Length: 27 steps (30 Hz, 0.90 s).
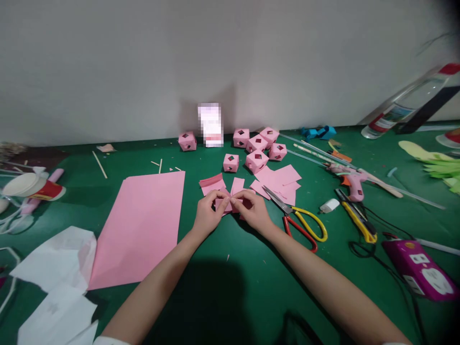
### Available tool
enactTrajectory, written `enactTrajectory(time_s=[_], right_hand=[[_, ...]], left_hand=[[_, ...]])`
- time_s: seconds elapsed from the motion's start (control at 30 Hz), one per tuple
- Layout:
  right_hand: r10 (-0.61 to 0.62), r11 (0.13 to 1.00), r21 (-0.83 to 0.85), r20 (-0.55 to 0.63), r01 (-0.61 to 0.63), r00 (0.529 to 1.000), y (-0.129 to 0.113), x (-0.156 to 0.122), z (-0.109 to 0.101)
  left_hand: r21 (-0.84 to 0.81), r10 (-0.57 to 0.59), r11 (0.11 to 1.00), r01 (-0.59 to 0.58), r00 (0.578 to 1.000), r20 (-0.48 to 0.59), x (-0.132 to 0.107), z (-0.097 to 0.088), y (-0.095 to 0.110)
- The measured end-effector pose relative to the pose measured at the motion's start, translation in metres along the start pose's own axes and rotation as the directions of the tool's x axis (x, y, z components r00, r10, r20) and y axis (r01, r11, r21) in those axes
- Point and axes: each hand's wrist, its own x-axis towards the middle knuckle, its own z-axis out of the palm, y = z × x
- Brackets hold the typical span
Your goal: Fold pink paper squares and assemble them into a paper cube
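My left hand [207, 213] and my right hand [253, 211] meet at the middle of the green table [230, 287]. Both pinch a small folded pink paper piece [229, 203] between fingers and thumbs. More folded pink pieces [212, 184] lie just beyond my fingers. A large pink sheet [142, 225] lies flat to the left. Several pink paper cubes [256, 160] with square windows are grouped behind, near the wall.
Yellow-and-red scissors [302, 223] lie right of my hands, on cut pink squares [278, 182]. A pink glue gun [354, 184], a yellow utility knife [357, 220], a purple power strip [424, 273] and a clear bottle [406, 105] are at the right. White paper [57, 263] lies at the left.
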Motion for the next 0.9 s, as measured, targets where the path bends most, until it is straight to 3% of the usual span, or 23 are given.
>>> enactTrajectory(time_s=[0.2,0.47,0.63,0.9], right_hand=[[0.051,0.996,0.070,-0.039,-0.048,0.998,-0.0003,0.0012,0.0005],[0.020,1.000,0.014,-0.052,-0.019,0.998,-0.0011,0.0002,0.0007],[0.029,1.000,0.003,-0.086,-0.029,0.996,-0.0017,-0.0013,0.0048],[0.147,0.986,0.099,-0.142,-0.133,0.979,0.0032,0.0033,0.0024]], left_hand=[[0.014,0.014,1.000,-0.013,0.996,-0.089,-0.0023,0.0019,0.0000],[0.007,0.011,1.000,-0.011,1.000,0.003,-0.0008,0.0023,0.0010],[0.070,0.106,0.992,-0.103,0.994,-0.036,-0.0029,0.0031,0.0047],[0.055,0.115,0.992,-0.111,0.990,-0.087,-0.0023,0.0023,0.0045]])
